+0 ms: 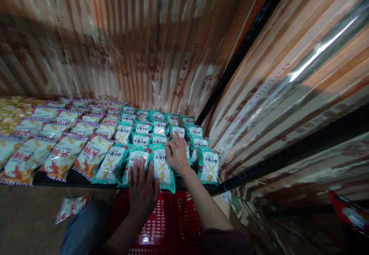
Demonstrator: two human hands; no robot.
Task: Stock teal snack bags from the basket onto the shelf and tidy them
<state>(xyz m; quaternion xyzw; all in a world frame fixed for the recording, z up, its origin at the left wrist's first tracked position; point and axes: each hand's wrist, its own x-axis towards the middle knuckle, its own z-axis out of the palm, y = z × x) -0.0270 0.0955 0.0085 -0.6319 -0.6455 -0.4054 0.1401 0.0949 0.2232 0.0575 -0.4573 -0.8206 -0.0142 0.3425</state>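
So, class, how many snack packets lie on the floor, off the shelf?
1: a red-and-white striped packet on the floor, left of the red basket, below the shelf edge. More may be hidden under the basket.

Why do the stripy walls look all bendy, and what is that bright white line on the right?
Head view: the wide lens bends the striped wall; the white line is light glaring off the shiny right panel; a shadow band darkens the wall's upper left; the left hand, right hand and green snack packets look sharp, the corners smeared.
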